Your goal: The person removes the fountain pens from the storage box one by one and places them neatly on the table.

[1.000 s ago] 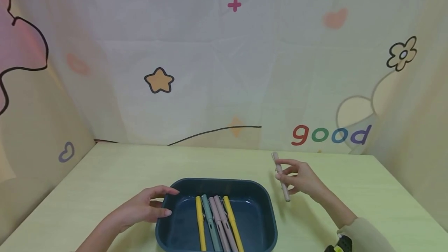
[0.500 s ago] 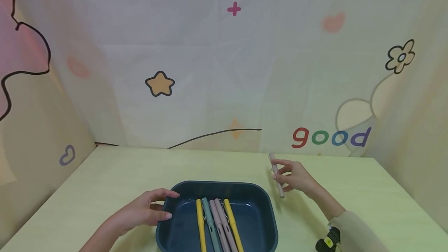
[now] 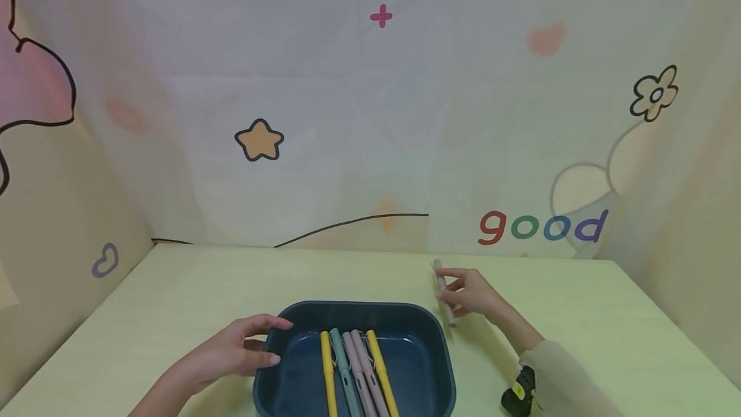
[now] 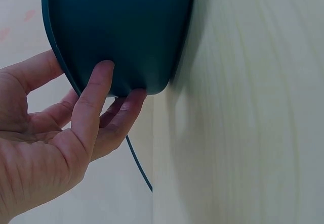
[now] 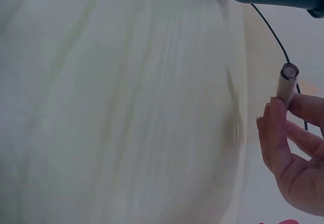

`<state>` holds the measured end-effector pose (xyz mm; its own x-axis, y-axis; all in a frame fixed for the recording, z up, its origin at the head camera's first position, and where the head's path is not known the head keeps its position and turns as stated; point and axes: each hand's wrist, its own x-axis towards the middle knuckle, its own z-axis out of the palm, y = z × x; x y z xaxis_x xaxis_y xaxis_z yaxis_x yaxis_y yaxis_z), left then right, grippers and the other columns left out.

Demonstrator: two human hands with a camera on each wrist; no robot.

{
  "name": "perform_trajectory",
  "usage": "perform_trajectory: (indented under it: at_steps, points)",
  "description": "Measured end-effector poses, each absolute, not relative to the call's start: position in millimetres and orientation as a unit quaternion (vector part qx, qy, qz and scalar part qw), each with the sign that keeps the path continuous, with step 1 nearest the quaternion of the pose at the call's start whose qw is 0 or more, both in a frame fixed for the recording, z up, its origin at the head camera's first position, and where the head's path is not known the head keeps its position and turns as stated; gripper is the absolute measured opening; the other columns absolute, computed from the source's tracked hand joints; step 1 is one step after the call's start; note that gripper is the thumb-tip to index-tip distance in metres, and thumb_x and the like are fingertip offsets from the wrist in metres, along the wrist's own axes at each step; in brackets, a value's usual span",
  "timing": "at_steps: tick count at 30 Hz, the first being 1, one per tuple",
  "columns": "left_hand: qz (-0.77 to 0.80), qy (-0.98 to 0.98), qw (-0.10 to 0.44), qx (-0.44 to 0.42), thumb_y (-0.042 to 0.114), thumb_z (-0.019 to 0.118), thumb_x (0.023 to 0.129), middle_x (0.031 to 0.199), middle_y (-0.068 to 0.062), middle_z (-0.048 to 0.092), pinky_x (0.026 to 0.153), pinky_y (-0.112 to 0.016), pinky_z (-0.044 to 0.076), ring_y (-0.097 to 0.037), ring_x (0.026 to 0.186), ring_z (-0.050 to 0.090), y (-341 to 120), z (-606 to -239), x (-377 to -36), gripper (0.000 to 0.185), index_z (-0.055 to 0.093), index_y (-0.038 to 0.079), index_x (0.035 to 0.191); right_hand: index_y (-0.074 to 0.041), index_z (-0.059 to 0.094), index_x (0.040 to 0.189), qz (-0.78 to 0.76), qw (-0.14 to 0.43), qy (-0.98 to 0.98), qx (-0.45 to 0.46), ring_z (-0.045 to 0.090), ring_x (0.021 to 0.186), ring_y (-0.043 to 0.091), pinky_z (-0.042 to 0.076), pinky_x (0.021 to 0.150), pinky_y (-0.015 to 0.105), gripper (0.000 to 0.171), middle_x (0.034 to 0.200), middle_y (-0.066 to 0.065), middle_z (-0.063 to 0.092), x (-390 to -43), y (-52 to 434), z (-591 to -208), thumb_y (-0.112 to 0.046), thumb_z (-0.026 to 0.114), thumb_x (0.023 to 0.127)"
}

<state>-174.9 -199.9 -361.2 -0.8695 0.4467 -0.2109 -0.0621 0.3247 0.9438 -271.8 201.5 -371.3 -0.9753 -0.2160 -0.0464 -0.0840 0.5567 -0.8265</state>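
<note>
Against a printed backdrop (image 3: 324, 101), the left hand (image 3: 240, 345) grips the rim of the tray (image 3: 419, 381) holding 5 pens (image 3: 358, 372); right of it, 1 pale pen (image 3: 441, 280) is pinched by the right hand (image 3: 470, 291). Loading seems in hand, probably calling for lowering it inside.

Printed backdrop (image 3: 324, 89) behind the table (image 3: 220, 275), with its legible matter. The single word "good" (image 3: 543, 228) stands at the right, just above the table's far edge, in lowercase letters: a red g, a green o, a blue o and a purple d. A magenta plus sign (image 3: 381, 16) is printed high, near the middle. Pictorial signs are an orange star (image 3: 259, 140) outlined in black, left of centre; a blue-violet heart outline (image 3: 105, 260), low on the left side; and a black-outlined flower (image 3: 654, 94), above the word at the right.
</note>
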Motion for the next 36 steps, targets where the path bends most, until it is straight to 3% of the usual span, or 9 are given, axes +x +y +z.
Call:
perform_trajectory:
  at_steps: [21, 36]
  points:
    - [0.577, 0.773, 0.229, 0.127, 0.012, 0.067, 0.082, 0.128, -0.024, 0.041, 0.076, -0.044, 0.051, -0.024, 0.098, 0.056, -199, -361, -176, 0.053, 0.045, 0.001, 0.128, 0.005, 0.042, 0.132, -0.402, 0.099, 0.905, -0.095, 0.056, 0.052, 0.013, 0.052, 0.051, 0.031, 0.056, 0.081, 0.013, 0.058, -280, 199, -376, -0.006, 0.065, 0.082]
    - [0.581, 0.771, 0.229, 0.127, 0.012, 0.067, 0.082, 0.13, -0.026, 0.039, 0.076, -0.043, 0.051, -0.024, 0.097, 0.056, -202, -361, -175, 0.053, 0.045, 0.0, 0.128, 0.005, 0.047, 0.128, -0.349, 0.099, 0.924, -0.122, 0.055, 0.047, 0.013, 0.05, 0.047, 0.029, 0.053, 0.066, 0.009, 0.051, -280, 189, -375, -0.004, 0.067, 0.08]
